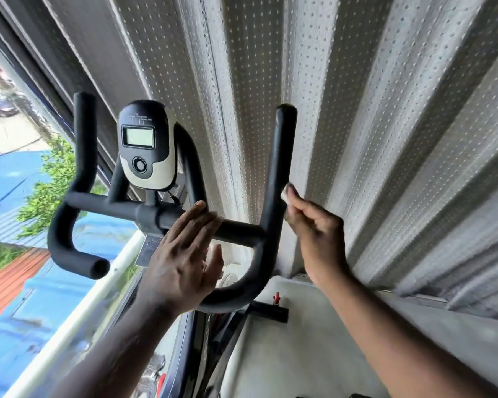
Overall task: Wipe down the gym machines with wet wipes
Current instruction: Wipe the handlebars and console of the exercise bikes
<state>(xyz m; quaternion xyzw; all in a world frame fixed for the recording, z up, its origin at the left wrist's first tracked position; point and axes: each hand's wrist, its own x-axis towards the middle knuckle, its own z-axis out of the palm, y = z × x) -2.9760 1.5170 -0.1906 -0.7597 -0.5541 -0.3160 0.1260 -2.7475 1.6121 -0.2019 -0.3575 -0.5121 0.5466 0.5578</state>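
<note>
From the head camera, looking down over the front of an exercise bike (153, 218), the wiping looks to be in its early or middle stretch on this one machine.

The right hand (316, 225) is up against the outer side of the right upright (281, 150) of the handlebar. Its grip is pinching a small white wipe (285, 193) between curled fingers and thumb. The wipe sits just at the fingertips, touching or nearly touching the bar about halfway up. I judge that this upright is the part being cleaned now.

The left hand (181, 262) lies flat on the cross tube (98, 205), just inside the right upright. Its fingers are straight and spread over the tube rather than wrapped round it, so it seems to be steadying the bar and holds nothing.

Nothing shows a wet sheen or streaks, so I cannot tell which parts are already wiped. The top of the right upright is above the wipe. The left upright (84, 139), the lower curved end (69, 254) on the left and the display (145, 145) are well apart from both hands. I take these, and the frame below that is mostly hidden by the arms, as work that may be left.

A dotted curtain (385, 110) hangs close behind the bar, and a window (18, 182) is to the left.
</note>
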